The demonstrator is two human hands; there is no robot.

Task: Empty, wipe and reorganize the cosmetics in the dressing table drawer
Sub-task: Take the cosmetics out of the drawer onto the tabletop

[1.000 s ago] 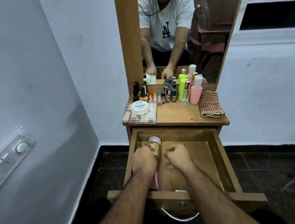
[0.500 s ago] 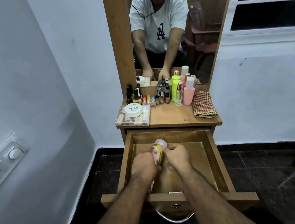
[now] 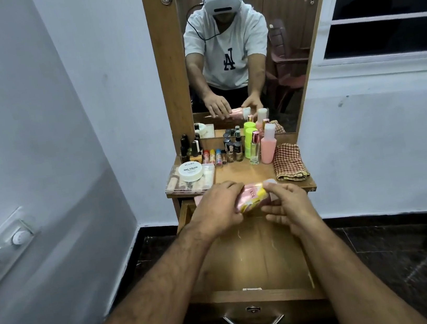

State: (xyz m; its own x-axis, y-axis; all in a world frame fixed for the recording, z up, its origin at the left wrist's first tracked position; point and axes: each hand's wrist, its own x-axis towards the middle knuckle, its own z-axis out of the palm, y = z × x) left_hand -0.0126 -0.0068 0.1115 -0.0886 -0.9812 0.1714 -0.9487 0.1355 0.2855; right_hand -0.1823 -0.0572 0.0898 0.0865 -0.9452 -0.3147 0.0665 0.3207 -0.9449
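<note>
Pale blue walls (image 3: 20,106) round me, dark tiled floor (image 3: 382,242) w/ black skirting. Wood-framed mirror (image 3: 245,47) straight ahead, reflecting a red plastic chair & wooden doors. Window (image 3: 388,8) to my right, dark outside. Switch panel (image 3: 2,246) on left wall

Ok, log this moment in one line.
tube: lifted over drawer | left hand: gripping tube | right hand: at cap end
</note>
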